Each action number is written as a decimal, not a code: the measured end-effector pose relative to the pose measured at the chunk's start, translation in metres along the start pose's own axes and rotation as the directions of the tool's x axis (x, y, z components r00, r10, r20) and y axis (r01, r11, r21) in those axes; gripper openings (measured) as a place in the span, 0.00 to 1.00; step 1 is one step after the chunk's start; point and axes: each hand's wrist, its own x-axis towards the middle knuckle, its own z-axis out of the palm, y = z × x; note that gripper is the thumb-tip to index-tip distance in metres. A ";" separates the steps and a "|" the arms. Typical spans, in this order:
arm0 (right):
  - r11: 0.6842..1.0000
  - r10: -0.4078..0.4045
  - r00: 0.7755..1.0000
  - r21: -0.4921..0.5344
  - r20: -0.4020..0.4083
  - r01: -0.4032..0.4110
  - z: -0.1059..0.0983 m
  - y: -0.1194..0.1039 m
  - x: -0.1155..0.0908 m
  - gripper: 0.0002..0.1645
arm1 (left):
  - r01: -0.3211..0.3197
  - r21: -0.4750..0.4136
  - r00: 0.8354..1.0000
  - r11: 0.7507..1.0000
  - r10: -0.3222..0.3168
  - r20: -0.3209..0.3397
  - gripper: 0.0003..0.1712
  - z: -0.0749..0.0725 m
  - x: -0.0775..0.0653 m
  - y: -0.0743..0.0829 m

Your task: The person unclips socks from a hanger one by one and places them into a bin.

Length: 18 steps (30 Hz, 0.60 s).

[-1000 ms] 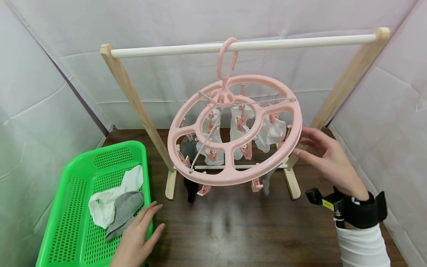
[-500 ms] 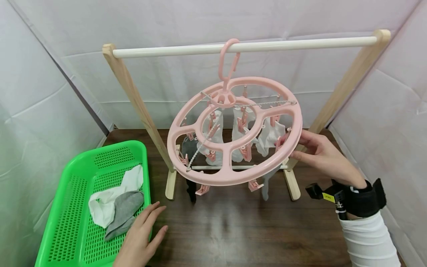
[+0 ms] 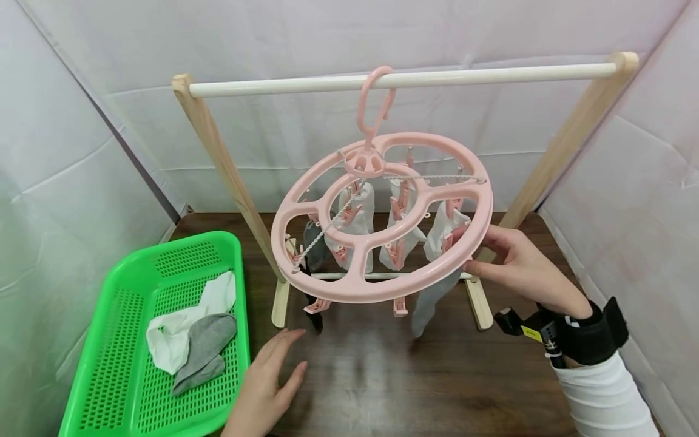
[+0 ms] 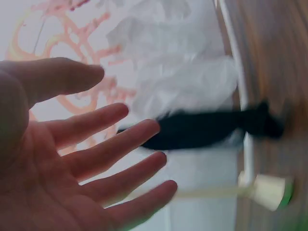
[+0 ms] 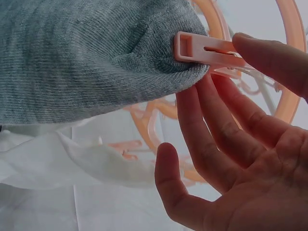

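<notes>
A round pink clip hanger (image 3: 355, 294) hangs by its hook from a white bar. At its right rim my right hand (image 3: 510, 258) pinches a pink clothespin (image 5: 197, 48) between thumb and fingers. That clothespin grips the end of a grey sock (image 5: 96, 62), which dangles below the ring in the head view. My left hand (image 3: 267, 382) is over the table just right of the basket, fingers spread and holding nothing; the left wrist view shows its palm. Several white socks (image 3: 357, 218) and a black sock (image 4: 197, 130) also hang from the hanger.
A green basket (image 3: 93, 364) at the left holds a white cloth piece (image 3: 169, 340) and a grey one (image 3: 210, 340). The wooden drying stand (image 3: 218, 158) carries the white bar (image 3: 491, 76) and spans the back of the dark table (image 3: 371, 376). White curtains surround it.
The hanger has turned, its near side swinging left. My right hand has moved left along with the rim and now pinches a clothespin. My left hand has shifted right, away from the basket.
</notes>
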 end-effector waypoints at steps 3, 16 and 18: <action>1.000 0.000 1.000 -0.012 -0.001 0.000 0.005 -0.004 0.000 0.22 | 0.016 -0.114 1.000 0.993 -0.013 0.027 0.30 0.014 0.004 0.003; 1.000 -0.021 0.999 0.019 -0.026 0.022 0.026 -0.017 -0.003 0.22 | 0.066 -0.534 0.980 0.843 0.045 0.192 0.35 0.059 0.048 0.016; 0.999 -0.034 0.999 0.027 -0.027 0.035 0.029 -0.018 -0.003 0.22 | 0.039 -0.557 0.980 0.830 0.078 0.185 0.34 0.064 0.056 0.019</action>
